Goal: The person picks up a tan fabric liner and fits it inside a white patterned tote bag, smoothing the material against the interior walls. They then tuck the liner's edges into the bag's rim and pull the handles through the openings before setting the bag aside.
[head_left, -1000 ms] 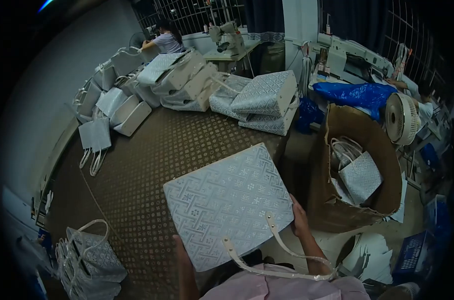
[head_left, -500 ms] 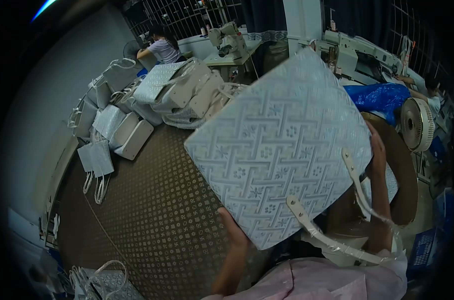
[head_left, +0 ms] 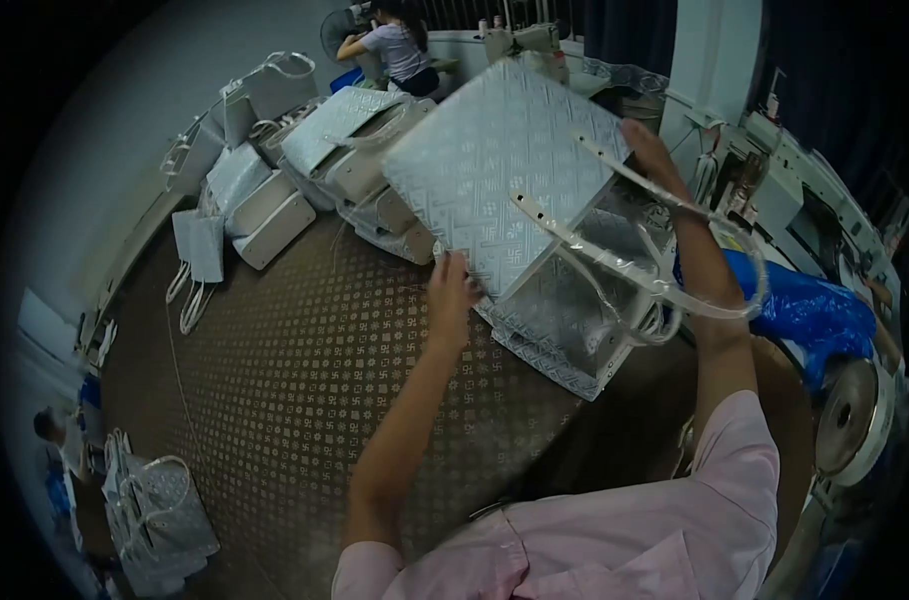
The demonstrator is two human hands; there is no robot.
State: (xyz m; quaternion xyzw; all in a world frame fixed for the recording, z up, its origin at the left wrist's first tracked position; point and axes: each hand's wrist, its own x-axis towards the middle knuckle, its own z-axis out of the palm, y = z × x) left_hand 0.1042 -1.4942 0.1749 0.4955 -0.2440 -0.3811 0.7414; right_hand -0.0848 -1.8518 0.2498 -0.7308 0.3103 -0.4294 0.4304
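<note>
Down at the lower left, a cluster of white bags [head_left: 164, 510] sits on the brown patterned cover [head_left: 304, 370], handles up. Above it, a small pale bag [head_left: 199, 245] lies with its handles towards us, right beside a big heap of white bags [head_left: 274, 218]. Behind that heap, a person in a light top [head_left: 402, 50] sits by a grey fan [head_left: 342, 35].

Centre now, and the hands are apart! The left hand [head_left: 452, 290] is at the lower-left edge of the silvery patterned bag [head_left: 504, 170]; how firmly it holds, I cannot tell. That bag is up and tilted, over another open bag [head_left: 574, 320], and the right hand [head_left: 656, 160] is clamped on its right corner, handles looping across the right forearm. Further right comes blue plastic [head_left: 799, 300], then a round fan [head_left: 849, 415] beside the cardboard box [head_left: 786, 410].
</note>
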